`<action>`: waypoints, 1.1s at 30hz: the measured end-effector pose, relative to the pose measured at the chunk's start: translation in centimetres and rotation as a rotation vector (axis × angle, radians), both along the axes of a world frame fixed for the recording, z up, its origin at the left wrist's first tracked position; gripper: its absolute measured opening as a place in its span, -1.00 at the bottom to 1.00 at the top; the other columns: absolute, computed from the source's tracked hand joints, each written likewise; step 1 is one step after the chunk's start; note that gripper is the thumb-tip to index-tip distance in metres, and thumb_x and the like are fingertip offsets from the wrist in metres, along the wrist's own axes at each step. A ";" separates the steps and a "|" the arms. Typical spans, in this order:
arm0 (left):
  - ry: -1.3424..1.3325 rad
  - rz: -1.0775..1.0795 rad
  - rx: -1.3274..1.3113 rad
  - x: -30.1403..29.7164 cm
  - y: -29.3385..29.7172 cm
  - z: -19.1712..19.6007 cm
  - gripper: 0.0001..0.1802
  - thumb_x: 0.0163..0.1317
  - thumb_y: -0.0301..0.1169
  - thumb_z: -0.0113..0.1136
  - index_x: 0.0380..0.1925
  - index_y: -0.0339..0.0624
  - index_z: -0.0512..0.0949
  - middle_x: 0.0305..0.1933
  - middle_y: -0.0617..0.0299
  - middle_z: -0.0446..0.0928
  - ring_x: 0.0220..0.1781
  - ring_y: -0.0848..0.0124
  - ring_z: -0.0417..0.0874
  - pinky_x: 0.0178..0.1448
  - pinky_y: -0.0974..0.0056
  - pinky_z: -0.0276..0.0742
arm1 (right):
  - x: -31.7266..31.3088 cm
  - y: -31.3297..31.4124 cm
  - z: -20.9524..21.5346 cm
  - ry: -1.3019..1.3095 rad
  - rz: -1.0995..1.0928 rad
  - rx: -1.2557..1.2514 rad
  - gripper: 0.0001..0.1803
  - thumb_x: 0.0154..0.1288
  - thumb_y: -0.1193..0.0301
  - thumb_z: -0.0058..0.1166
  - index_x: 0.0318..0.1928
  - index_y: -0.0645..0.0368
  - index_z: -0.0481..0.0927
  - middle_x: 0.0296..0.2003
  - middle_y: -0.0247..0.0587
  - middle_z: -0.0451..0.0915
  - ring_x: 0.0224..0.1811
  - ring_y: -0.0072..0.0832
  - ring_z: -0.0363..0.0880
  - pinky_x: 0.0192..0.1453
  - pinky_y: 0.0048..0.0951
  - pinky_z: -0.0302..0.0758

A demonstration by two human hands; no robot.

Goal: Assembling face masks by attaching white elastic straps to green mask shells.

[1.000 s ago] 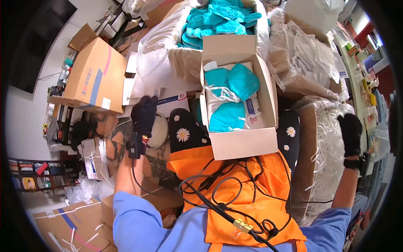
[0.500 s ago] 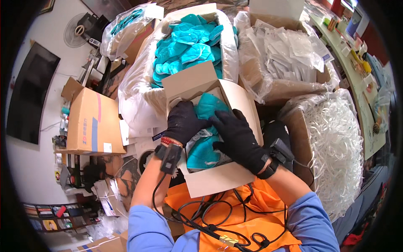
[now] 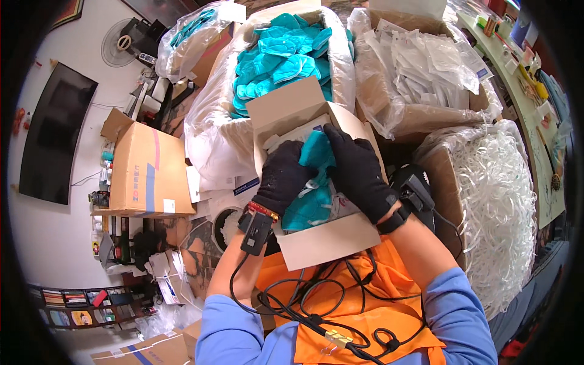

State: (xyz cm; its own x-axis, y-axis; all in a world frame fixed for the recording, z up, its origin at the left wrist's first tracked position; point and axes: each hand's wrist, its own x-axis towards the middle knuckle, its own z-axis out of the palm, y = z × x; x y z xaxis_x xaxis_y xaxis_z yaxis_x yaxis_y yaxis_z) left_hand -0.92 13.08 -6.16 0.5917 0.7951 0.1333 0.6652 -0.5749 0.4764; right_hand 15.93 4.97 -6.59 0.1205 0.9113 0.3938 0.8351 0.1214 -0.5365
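Observation:
An opened white carton [image 3: 331,246] rests over my lap with its flaps spread. Inside it are folded teal face masks, the lower one [image 3: 307,210] lying flat near the front flap. My left hand [image 3: 283,173], in a black glove, closes on the left edge of an upper teal face mask [image 3: 316,149]. On that mask's right edge is my right hand [image 3: 359,170], also black-gloved, with bent fingers pressed to it. Whitish ear straps or film show between the masks. My palms and thumbs hide part of the upper mask.
Beyond the carton stands a lined box of loose teal masks [image 3: 283,58]. To its right is a box of clear packets [image 3: 426,61]. White elastic straps [image 3: 496,213] fill a box at right. A brown carton [image 3: 152,170] stands left. Black cables [image 3: 310,298] loop across my orange apron.
My right hand has moved up to the upper mask's top right edge, and my left hand now grips its left edge. The mask looks more upright. The whole view has shifted slightly.

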 end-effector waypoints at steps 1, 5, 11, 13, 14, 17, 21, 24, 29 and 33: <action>0.003 -0.010 -0.020 -0.1 -0.8 0.8 -0.52 -0.13 -0.28 0.43 -0.16 -0.21 0.57 -0.19 0.00 0.58 -0.12 0.09 0.62 0.01 0.12 0.51 | 0.0 0.2 0.0 -0.044 -0.015 -0.010 -0.35 -0.02 0.52 0.16 0.19 0.06 0.40 -0.15 -0.10 0.58 -0.16 -0.12 0.57 0.03 -0.18 0.41; -0.094 -0.171 -0.159 -2.5 -1.4 2.8 -0.51 -0.14 -0.33 0.43 -0.14 -0.23 0.59 -0.18 -0.01 0.61 -0.14 0.13 0.66 -0.03 0.17 0.54 | 0.5 0.3 -0.2 -0.054 0.006 -0.086 -0.67 0.02 0.48 0.23 -0.11 0.08 0.63 -0.35 -0.18 0.59 -0.28 -0.25 0.60 -0.08 -0.26 0.46; -0.062 0.033 -0.249 -6.4 -1.6 5.0 -0.58 -0.07 -0.30 0.43 -0.19 -0.26 0.61 -0.28 0.03 0.65 -0.25 0.27 0.69 -0.13 0.25 0.56 | 3.1 -2.2 1.4 1.025 0.150 0.079 -0.76 0.20 0.53 0.17 -0.09 0.20 0.62 0.03 -0.23 0.51 0.04 -0.49 0.49 0.10 -0.47 0.41; -0.185 0.120 -0.271 -6.9 -1.6 6.1 -0.61 0.00 -0.24 0.42 -0.23 -0.26 0.61 -0.37 0.09 0.65 -0.34 0.39 0.68 -0.22 0.31 0.56 | 3.4 -3.2 4.1 0.938 0.331 0.010 -0.73 0.17 0.54 0.19 -0.08 0.22 0.63 0.15 -0.22 0.44 0.16 -0.45 0.40 0.17 -0.43 0.38; -0.239 0.100 -0.235 -7.1 -1.7 6.3 -0.62 0.01 -0.25 0.41 -0.23 -0.27 0.61 -0.37 0.09 0.65 -0.34 0.39 0.67 -0.22 0.31 0.56 | 3.4 -3.6 5.1 0.892 0.418 -0.022 -0.72 0.16 0.54 0.20 -0.08 0.23 0.63 0.20 -0.21 0.40 0.22 -0.44 0.36 0.21 -0.40 0.37; -0.300 0.061 -0.156 -6.6 -2.0 7.3 -0.70 0.11 -0.31 0.33 -0.24 -0.31 0.60 -0.34 0.11 0.65 -0.32 0.42 0.66 -0.18 0.33 0.55 | 2.0 -3.6 6.3 0.964 0.542 -0.129 -0.71 0.16 0.54 0.19 -0.06 0.24 0.63 0.27 -0.20 0.34 0.29 -0.42 0.29 0.25 -0.36 0.34; -0.469 -0.064 -0.230 -5.1 -2.8 7.4 -0.72 0.25 -0.31 0.18 -0.17 -0.31 0.59 -0.28 0.13 0.65 -0.24 0.41 0.63 -0.06 0.32 0.54 | -0.8 -3.3 5.5 1.031 0.430 -0.259 -0.65 0.21 0.46 0.19 0.01 0.34 0.58 0.01 -0.23 0.57 0.01 -0.54 0.50 0.13 -0.47 0.42; -0.485 -0.066 -0.393 -5.5 -2.6 7.4 -0.68 0.34 -0.26 0.09 -0.10 -0.28 0.58 -0.16 0.14 0.64 -0.15 0.39 0.61 0.00 0.31 0.52 | -2.6 -3.9 5.8 1.121 0.353 -0.287 -0.63 0.25 0.37 0.18 -0.01 0.35 0.58 -0.22 -0.30 0.65 -0.19 -0.63 0.54 -0.01 -0.54 0.46; -1.113 -0.254 -0.944 -6.5 -3.2 5.6 -0.55 0.40 -0.23 -0.04 0.20 -0.23 0.34 0.17 0.11 0.44 0.17 0.35 0.48 0.19 0.26 0.44 | -3.0 -3.8 5.3 1.268 0.137 -0.153 -0.68 0.31 0.32 0.12 -0.08 0.33 0.59 -0.27 -0.33 0.62 -0.27 -0.65 0.50 -0.14 -0.57 0.43; -1.042 -0.334 -0.822 -4.7 -6.4 5.6 -0.31 0.31 -0.23 0.09 0.36 -0.22 0.12 0.38 0.12 0.24 0.34 0.26 0.36 0.35 0.20 0.33 | -2.9 -2.5 2.9 1.271 0.049 -0.050 -0.68 0.34 0.26 0.10 -0.13 0.31 0.58 -0.34 -0.35 0.59 -0.34 -0.67 0.45 -0.25 -0.58 0.40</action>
